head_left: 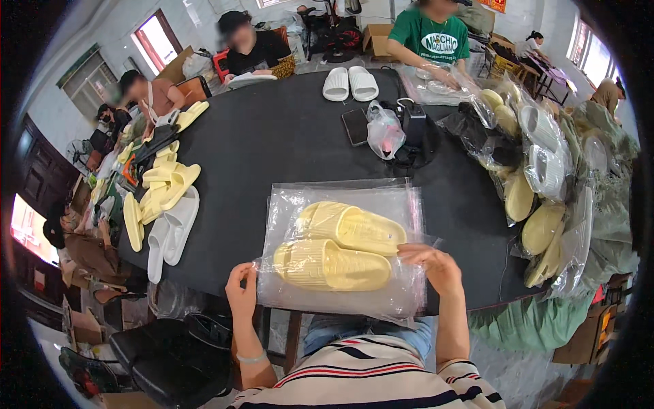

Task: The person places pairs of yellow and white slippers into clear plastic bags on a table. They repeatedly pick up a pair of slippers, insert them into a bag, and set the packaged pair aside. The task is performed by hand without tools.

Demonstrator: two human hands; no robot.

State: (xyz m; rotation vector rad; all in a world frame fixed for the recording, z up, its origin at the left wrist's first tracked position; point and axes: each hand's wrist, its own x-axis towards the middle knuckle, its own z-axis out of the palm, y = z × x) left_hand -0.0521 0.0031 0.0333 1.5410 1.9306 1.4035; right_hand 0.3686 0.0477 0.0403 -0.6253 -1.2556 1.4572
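Observation:
A pair of pale yellow slide slippers (334,264) lies side by side under clear film, toes to the left. The film looks like a clear plastic bag (279,204) resting flat on several similar bags at the table's near edge. My left hand (241,290) is closed, its fingertips pinching the bag's left edge beside the nearer slipper's toe. At the opposite side, my right hand (436,267) has its thumb and fingers closed on the bag's right edge, close to the slippers' heels.
Loose yellow and white slippers (163,187) line the dark table's (238,150) left side. Bagged slippers (538,191) pile up at right. White slippers (350,84), a phone (355,127) and a small plastic bag (385,131) sit farther back. Co-workers sit around the table.

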